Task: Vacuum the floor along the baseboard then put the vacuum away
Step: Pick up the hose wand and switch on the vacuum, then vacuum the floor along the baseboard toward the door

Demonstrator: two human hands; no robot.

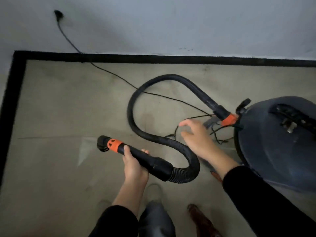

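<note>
A: Well, where's the vacuum point(273, 147)?
B: It sits on the floor point(59, 108) just right of the right hand point(196, 139); the black hose point(131, 106) loops from it ahead of both hands
A: And the hands?
B: The left hand point(135, 166) is wrapped round the hose's rigid end point(153, 162); the right is spread, fingers relaxed, holding nothing, over the thin cord point(177, 101)

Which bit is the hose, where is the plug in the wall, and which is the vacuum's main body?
hose point(132, 106), head view: left curve of its black loop on the floor.
wall plug point(58, 14), head view: the dark plug body.
vacuum canister point(266, 142), head view: its dark domed top.
</note>
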